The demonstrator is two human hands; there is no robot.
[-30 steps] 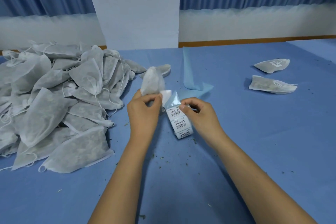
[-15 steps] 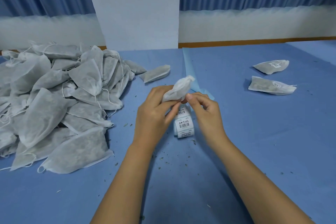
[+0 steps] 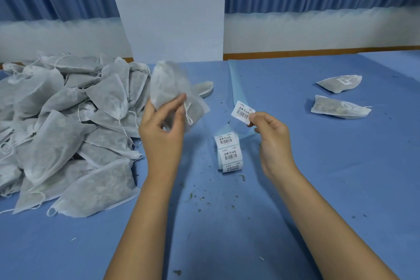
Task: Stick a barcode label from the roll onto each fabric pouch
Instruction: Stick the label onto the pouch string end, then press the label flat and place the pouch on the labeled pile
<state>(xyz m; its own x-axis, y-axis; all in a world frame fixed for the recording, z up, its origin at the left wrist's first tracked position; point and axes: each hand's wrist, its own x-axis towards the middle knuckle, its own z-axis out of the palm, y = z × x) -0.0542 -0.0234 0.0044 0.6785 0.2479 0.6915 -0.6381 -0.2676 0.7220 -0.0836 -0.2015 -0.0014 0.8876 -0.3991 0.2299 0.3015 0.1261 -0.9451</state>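
Pouch pile (image 3: 66, 129) left; label roll (image 3: 228, 152) ctr; two pouches (image 3: 339, 95) right.

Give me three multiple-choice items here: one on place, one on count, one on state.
1. The label roll lies: A on the pouch pile; B on the table between left hand and right hand; C inside a pouch.
2. The pouches lying apart at the right: A two; B four; C none.
3. The right hand's barcode label is: A on the roll; B peeled, pinched in air; C stuck on a pouch.
Answers: B, it sits between both wrists; A, two lie there; B, it is clear of roll and pouches.
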